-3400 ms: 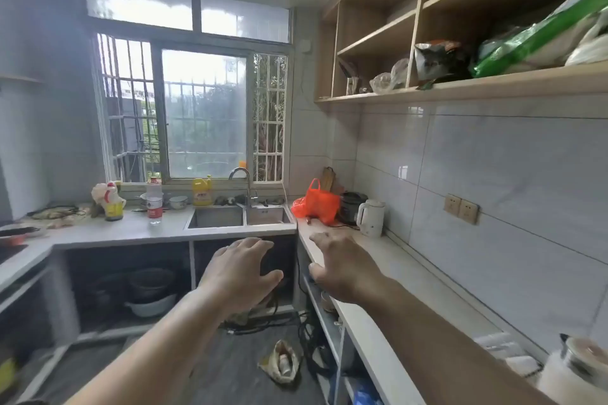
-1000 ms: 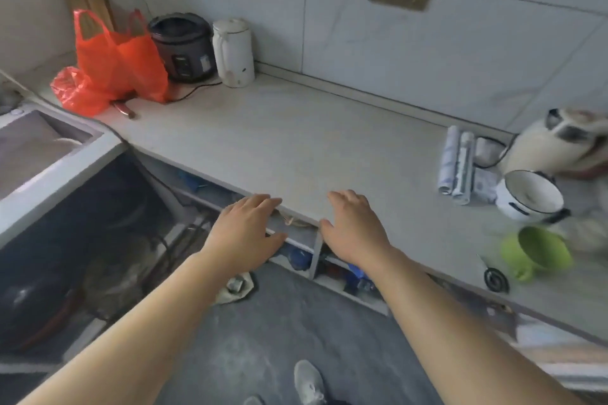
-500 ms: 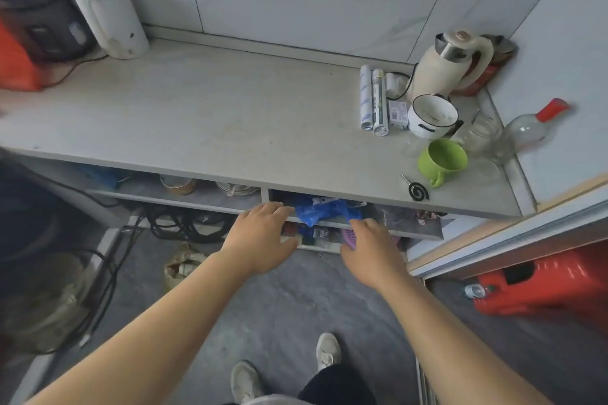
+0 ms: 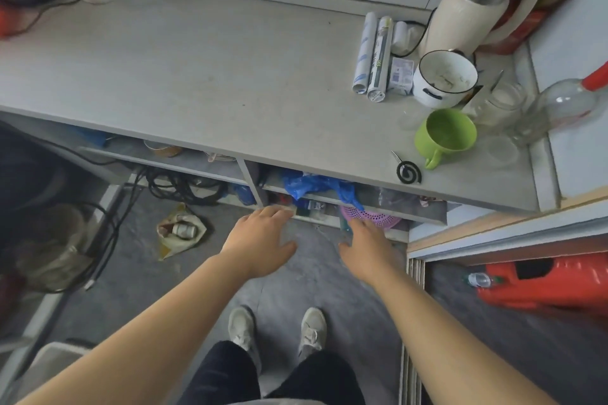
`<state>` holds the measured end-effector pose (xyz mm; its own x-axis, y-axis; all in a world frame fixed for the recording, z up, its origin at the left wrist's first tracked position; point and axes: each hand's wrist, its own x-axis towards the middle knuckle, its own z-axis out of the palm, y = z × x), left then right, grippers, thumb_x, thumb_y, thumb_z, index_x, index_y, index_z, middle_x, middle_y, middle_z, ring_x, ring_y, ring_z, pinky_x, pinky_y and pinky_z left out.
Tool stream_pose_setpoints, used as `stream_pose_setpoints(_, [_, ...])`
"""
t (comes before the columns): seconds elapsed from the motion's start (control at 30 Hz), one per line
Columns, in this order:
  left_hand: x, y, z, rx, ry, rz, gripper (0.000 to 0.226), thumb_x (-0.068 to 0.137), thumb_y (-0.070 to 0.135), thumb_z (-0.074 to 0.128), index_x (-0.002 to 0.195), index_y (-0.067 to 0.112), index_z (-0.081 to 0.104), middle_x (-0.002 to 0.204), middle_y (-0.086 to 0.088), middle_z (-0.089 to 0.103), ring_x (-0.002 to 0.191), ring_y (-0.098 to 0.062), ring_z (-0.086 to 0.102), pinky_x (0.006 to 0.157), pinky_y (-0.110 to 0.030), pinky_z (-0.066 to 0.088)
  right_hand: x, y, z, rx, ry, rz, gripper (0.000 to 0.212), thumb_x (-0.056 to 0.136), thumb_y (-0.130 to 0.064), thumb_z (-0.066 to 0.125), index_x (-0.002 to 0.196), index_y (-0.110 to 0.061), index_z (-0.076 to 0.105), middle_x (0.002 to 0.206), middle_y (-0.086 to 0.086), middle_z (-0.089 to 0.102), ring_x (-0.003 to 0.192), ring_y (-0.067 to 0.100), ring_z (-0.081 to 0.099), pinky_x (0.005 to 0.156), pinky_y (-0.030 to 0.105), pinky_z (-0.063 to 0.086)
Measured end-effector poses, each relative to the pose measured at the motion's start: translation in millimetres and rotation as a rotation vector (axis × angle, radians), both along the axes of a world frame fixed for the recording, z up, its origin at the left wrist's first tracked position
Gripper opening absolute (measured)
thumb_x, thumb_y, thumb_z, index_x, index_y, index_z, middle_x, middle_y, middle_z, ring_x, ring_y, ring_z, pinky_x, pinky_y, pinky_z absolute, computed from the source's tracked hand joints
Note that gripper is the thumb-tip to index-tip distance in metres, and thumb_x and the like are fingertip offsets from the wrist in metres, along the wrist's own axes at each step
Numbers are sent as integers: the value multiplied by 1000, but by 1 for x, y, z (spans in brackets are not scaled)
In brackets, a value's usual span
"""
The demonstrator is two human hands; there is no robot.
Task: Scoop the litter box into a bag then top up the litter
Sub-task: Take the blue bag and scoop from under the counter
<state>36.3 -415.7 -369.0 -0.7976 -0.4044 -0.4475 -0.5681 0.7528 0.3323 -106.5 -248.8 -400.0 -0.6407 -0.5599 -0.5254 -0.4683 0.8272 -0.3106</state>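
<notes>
I look down at a grey counter (image 4: 204,76) with an open shelf under it. A crumpled blue plastic bag (image 4: 312,186) lies on that shelf, and a purple perforated basket (image 4: 375,217) sits just below it. My left hand (image 4: 260,240) reaches toward the shelf edge with fingers spread and holds nothing. My right hand (image 4: 368,248) stretches toward the purple basket with straight fingers, its fingertips right at the basket's rim. No litter box or scoop is in view.
On the counter's right stand a cream kettle (image 4: 473,6), a white enamel mug (image 4: 444,79), a green cup (image 4: 445,136), rolled packets (image 4: 373,56), glass jars and a bottle. A mosquito coil (image 4: 409,172) lies near the edge. Cables, a yellow bag (image 4: 179,232) and a red container (image 4: 546,283) are on the floor.
My view has swung from the window and sink down to the counter's right end. Both hands have dropped below the counter edge toward the shelf with the blue bag and purple basket.
</notes>
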Motion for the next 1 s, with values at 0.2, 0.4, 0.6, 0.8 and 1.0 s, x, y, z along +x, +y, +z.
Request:
stream_pose_setpoints(0.2, [-15, -8, -61, 114, -59, 80, 65, 93, 51, 52, 152, 29, 35, 155, 3, 40, 141, -22, 38, 114, -41, 33, -26, -18, -66, 120, -97, 25, 40, 91, -28, 58, 127, -8, 56, 130, 14, 58, 120, 34, 54, 92, 40, 48])
stream_pose_setpoints(0.4, [-35, -43, -157, 199, -95, 143, 63, 94, 48, 54, 151, 29, 36, 153, 1, 43, 138, -24, 42, 112, -41, 37, -70, -59, -161, 132, -87, -50, 49, 89, -21, 60, 134, -5, 49, 131, 19, 54, 120, 38, 52, 94, 42, 47])
stream_pose_setpoints(0.6, [-54, -74, -256, 289, -59, 238, 57, 96, 42, 56, 149, 28, 41, 152, 1, 44, 135, -23, 46, 109, -39, 41, -117, -96, -260, 85, 45, -108, 55, 93, -20, 62, 142, -6, 42, 137, 21, 47, 124, 42, 49, 97, 43, 44])
stream_pose_setpoints(0.8, [-64, -85, -329, 346, -64, 213, 52, 96, 41, 56, 146, 29, 45, 149, 3, 48, 132, -20, 50, 107, -39, 44, -153, -107, -337, 148, 188, -110, 71, 92, -20, 64, 151, -2, 28, 146, 26, 42, 133, 44, 41, 107, 51, 41])
stream_pose_setpoints(1.0, [-82, -77, -366, 413, -3, 257, 49, 96, 40, 59, 143, 29, 50, 141, 7, 55, 126, -16, 54, 104, -35, 46, -163, -95, -375, 141, 424, -1, 32, 90, -14, 62, 119, -3, 60, 123, 23, 61, 114, 42, 51, 94, 43, 41])
